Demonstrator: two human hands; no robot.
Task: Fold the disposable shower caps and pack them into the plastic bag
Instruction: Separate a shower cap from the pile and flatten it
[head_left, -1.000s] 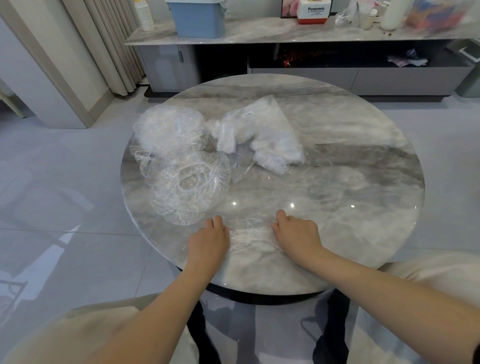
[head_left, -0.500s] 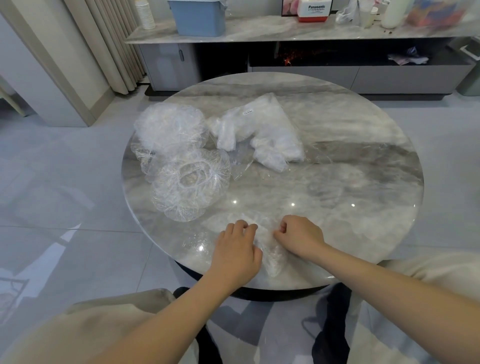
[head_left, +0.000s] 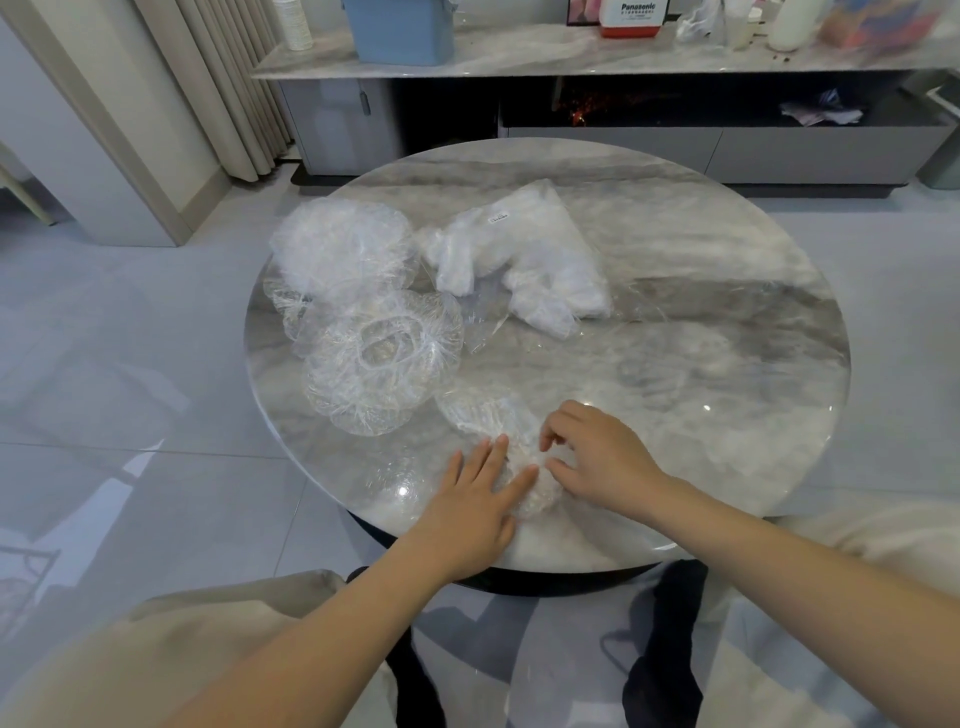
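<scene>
At the near edge of the round marble counter (head_left: 701, 322) a clear shower cap (head_left: 493, 431) lies gathered into a narrow crumpled strip, its long axis running from up-left, near the open caps, down-right toward the person. The left hand (head_left: 472, 499) lies flat with straight, spread fingers pressing the strip's near end against the counter, and the right hand (head_left: 592, 457) sits just beside it on the right, fingers curled and thumb drawn in, apparently pinching the film between the two hands, though the clear plastic makes the exact grip hard to read. Both hands touch the cap, but the free far end of the strip stretches away up-left, on the left hand's side, so a fold bringing that end back over the pressed part would seem to suit the left hand while the right pins the fold. Half a second ago the left hand was curled over the film and the right was a closed fist at its side; since then the left hand has opened flat and the cap has drawn out longer toward the up-left. A second ago the hands were set apart with the film spread between them. Farther up the counter sit the open cap with its elastic ring upward (head_left: 382, 358), the heap of loose caps (head_left: 340, 249) behind it, and the plastic bag (head_left: 524, 260) of white folded caps, well apart from the hands, toward the far middle.
</scene>
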